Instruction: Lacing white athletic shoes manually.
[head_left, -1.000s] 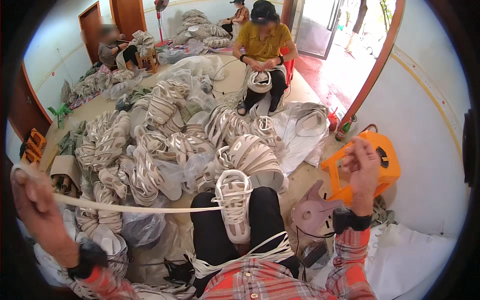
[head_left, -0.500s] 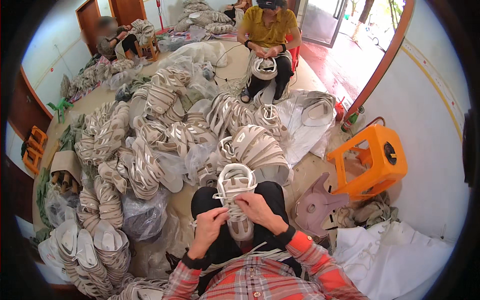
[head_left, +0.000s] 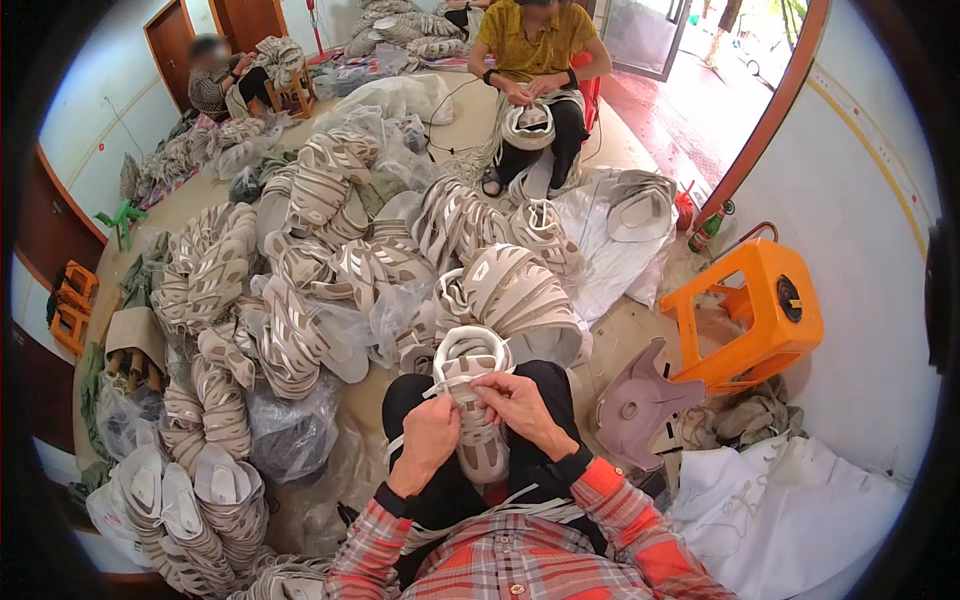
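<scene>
A beige and brown shoe upper [head_left: 483, 452] rests between my knees, its toe toward me and its padded opening facing away. White lace crosses its front. My left hand [head_left: 428, 442] is closed at the upper's left edge, fingers pinched on the lace near the top eyelets. From the right, my right hand [head_left: 527, 410] reaches over the front with thumb and forefinger pinched on the lace, close to the left fingertips. Loose pale laces [head_left: 540, 508] lie across my lap.
Stacked shoe uppers [head_left: 520, 295] lie just beyond my knees, with more piles to the left. An orange stool [head_left: 745, 315], a mauve plastic piece [head_left: 640, 405] and white cloth [head_left: 770, 510] are on the right. Another person [head_left: 535, 60] sits ahead handling an upper.
Both hands have moved up the upper toward its opening, the left one more closed now. The view has shifted slightly. The person ahead still works on an upper.
</scene>
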